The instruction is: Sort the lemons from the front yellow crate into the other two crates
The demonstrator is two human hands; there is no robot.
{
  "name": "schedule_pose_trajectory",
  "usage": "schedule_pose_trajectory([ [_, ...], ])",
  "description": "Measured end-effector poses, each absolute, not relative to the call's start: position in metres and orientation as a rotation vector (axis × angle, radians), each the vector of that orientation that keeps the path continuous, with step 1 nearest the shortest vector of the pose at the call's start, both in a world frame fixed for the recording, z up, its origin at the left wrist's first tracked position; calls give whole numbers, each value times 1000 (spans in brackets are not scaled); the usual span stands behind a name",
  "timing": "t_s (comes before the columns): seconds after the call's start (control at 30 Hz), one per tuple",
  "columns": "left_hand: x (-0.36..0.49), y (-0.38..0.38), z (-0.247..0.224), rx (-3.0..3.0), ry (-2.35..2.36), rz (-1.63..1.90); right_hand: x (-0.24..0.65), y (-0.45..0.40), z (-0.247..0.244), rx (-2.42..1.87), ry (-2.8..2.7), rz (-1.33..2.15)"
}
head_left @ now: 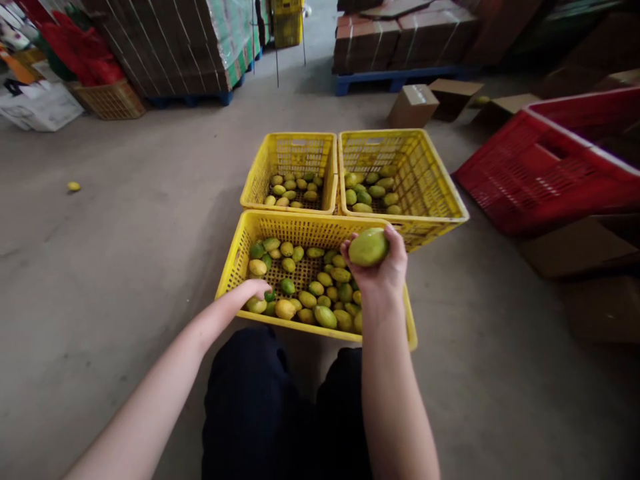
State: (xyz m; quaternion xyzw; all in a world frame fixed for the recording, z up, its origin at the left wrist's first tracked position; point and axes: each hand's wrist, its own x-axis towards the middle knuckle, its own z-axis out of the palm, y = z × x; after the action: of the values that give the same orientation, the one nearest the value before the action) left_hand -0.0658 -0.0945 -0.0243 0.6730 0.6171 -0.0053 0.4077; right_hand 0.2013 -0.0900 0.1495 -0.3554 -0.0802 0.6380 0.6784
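My right hand (385, 267) is raised above the right side of the front yellow crate (227, 270), its fingers wrapped round a large yellow-green lemon (369, 247). My left hand (257, 289) reaches down inside the same crate at its left end. Its fingers are closed on a small dark green lemon (270, 295), only part of which shows. Green and yellow lemons lie loose on the crate's floor, most densely at the right, where my right forearm covers some. A big pale green lemon (325, 317) lies by the near wall.
Behind stand two more yellow crates, one left (245, 193) and one right (445, 193), both holding lemons. A red crate (530, 160) leans at the right among cardboard boxes (413, 107). One yellow lemon (74, 187) lies on the floor at left. Stacked pallets stand behind.
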Motion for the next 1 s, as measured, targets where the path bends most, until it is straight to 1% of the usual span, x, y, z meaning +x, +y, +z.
schedule_pose_trajectory([
  [0.1,-74,-82,-24,1968,1509,-257,195,-87,145,-883,-119,1483],
  [0.17,-76,-74,-24,2072,1535,-324,191,-85,151,-922,-102,1518],
  [0.27,-77,-63,-25,2074,1624,-310,189,-82,156,-960,-70,1551],
  [0.4,-74,-58,-29,1998,1710,-230,193,-77,151,-958,-29,1547],
  [0.5,-70,-55,-30,1904,1746,-69,197,-75,148,-958,-22,1612],
  [0.6,-67,-46,-21,1767,1771,156,201,-74,149,-958,-53,1691],
  [0.67,-63,-34,-7,1641,1792,328,204,-72,151,-961,-60,1698],
  [0.77,-48,-15,30,1386,1748,641,206,-68,152,-986,-75,1668],
  [0.83,-28,-9,61,1231,1597,849,206,-63,152,-996,-102,1617],
  [0.93,10,-21,108,989,1158,1132,203,-61,151,-979,-118,1521],
  [1.0,37,-39,131,821,894,1185,201,-62,150,-971,-96,1471],
])
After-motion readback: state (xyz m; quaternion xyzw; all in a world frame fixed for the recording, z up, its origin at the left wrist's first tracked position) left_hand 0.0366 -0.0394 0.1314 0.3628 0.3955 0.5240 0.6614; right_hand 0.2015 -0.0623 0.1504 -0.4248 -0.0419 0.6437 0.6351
